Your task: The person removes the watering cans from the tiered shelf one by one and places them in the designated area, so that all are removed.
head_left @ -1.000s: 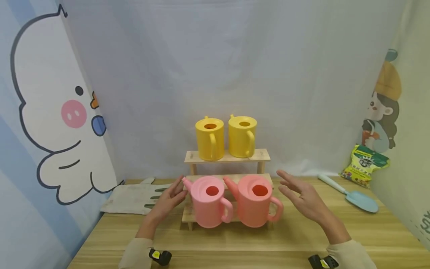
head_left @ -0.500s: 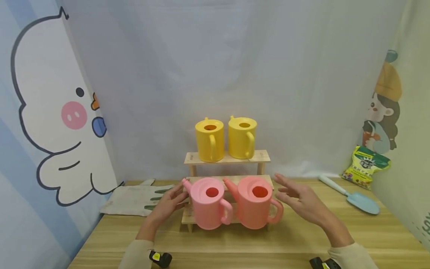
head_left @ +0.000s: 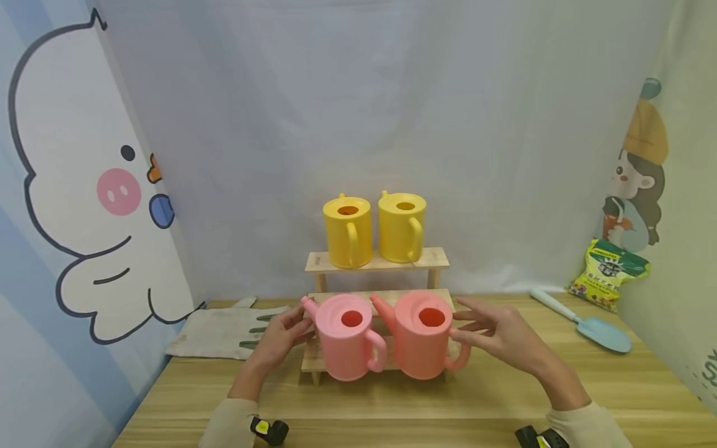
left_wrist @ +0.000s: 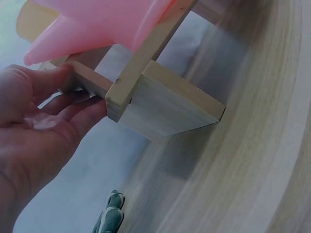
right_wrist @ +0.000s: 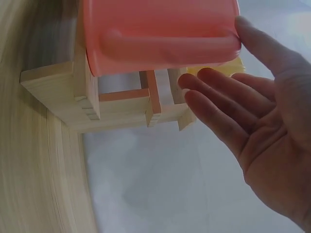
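Head | stand (head_left: 376,262) long axis L-R, low side nearest | LH (head_left: 279,337) pinches edge | RH (head_left: 504,334) wide

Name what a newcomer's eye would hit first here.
Probably the two pink watering cans, side by side at the front of the wooden stand, between the left hand and right hand. Next, the yellow cans on its top shelf, then the large white cartoon figure on the left wall.
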Motion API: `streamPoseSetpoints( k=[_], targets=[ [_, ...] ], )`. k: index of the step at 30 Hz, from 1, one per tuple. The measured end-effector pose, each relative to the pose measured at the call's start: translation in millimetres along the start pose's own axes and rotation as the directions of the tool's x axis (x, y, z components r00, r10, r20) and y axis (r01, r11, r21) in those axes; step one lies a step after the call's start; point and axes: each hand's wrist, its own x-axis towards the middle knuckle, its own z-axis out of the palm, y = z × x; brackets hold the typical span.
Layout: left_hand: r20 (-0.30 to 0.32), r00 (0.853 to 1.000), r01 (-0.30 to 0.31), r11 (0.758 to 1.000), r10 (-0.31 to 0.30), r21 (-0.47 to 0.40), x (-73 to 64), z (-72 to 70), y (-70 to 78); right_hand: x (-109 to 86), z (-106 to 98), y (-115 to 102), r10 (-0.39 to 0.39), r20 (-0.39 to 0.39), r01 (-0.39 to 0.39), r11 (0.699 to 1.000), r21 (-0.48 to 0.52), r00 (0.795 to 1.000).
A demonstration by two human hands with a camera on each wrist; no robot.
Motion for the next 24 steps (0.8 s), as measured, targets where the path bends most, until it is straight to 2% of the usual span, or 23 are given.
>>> streamPoseSetpoints(
  k=[3, 10, 24],
  targets=[
    [-0.008, 1.0, -0.001, 1.0, 0.001, 0.003, 0.5, 0.3, -0.5, 0.1, -0.4, -1.7, -0.009, -0.001, 0.009, 1.0, 0.004, 1.0],
    [-0.033, 0.999, 0.004, 1.0, -0.003, 0.02, 0.5, 0.6, -2.5, 1.1, 1.3, -5.4, -0.088, -0.043, 0.084, 0.992, -0.089, 0.995],
    [-0.042, 0.999, 0.011, 1.0, -0.011, 0.01, 2.2, 0.9, -0.9, 3.1, 5.8, -5.5, -0.111, -0.02, 0.11, 0.992, -0.06, 0.994]
  ],
)
